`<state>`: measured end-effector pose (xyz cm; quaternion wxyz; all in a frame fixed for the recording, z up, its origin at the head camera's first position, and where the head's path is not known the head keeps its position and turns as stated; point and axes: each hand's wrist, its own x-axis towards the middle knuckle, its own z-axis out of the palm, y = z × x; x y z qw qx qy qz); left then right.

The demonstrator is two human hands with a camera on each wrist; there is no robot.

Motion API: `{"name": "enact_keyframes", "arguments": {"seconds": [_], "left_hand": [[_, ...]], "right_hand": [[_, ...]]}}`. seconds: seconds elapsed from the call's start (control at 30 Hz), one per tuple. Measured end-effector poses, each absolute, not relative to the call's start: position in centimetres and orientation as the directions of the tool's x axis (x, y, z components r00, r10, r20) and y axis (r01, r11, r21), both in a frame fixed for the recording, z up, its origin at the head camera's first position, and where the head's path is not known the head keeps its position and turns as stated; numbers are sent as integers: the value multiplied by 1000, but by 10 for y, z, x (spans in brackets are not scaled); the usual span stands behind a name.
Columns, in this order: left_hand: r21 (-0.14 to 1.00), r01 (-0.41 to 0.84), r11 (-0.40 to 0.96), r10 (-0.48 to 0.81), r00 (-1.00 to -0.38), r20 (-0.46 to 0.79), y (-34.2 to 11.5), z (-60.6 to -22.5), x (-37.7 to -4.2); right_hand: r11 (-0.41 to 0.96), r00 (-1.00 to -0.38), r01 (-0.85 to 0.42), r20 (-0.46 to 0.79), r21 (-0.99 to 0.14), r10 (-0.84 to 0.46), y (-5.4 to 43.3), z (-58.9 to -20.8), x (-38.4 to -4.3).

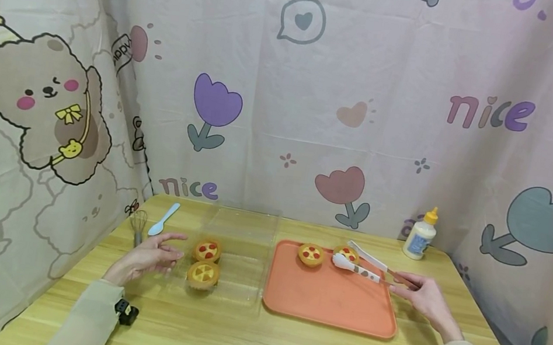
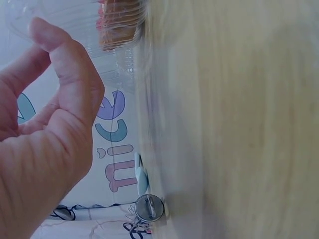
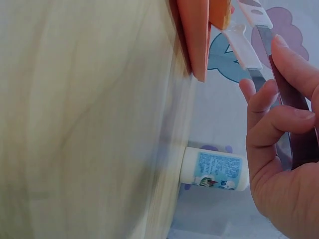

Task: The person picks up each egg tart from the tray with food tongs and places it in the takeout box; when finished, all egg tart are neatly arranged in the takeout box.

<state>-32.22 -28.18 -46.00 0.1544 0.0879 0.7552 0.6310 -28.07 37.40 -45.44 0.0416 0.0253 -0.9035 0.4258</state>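
Observation:
My right hand (image 1: 425, 302) grips a pair of tongs (image 1: 370, 275) with white arms, their tips spread at a toy tart (image 1: 347, 251) on the orange tray (image 1: 332, 301). Left of it on the tray lies another tart (image 1: 311, 255) with red toppings. Beside the left side of a clear plastic box (image 1: 247, 277) is my left hand (image 1: 150, 258), fingers loosely bent and holding nothing. Inside that box sit a red-topped tart (image 1: 207, 250) and, nearer me, a yellow one (image 1: 202, 276). In the right wrist view the tongs (image 3: 244, 47) run between thumb and fingers.
A white bottle (image 1: 418, 239) with a yellow cap stands at the back right. Behind my left hand are a light blue spoon (image 1: 163, 220) and a small whisk (image 1: 139, 225). A printed curtain (image 1: 285, 109) hangs along the table's far edge and left side.

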Motion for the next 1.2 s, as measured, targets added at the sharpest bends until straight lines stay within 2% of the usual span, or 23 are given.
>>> {"name": "enact_keyframes", "arguments": {"seconds": [0.23,0.67,1.2], "left_hand": [[983,-68,168,336,-934,-122,-283,-462,-323],[987,-61,151,349,-930,-111,-281,-462,-323],[987,-61,147,355,-928,-110,-282,-462,-323]], "right_hand": [[661,-994,-88,112,-745,-7,374,-457,-281],[603,-995,-51,94,-796,39,365,-452,-279],[611,-995,-30,83,-791,59,353,-445,-279]]}}
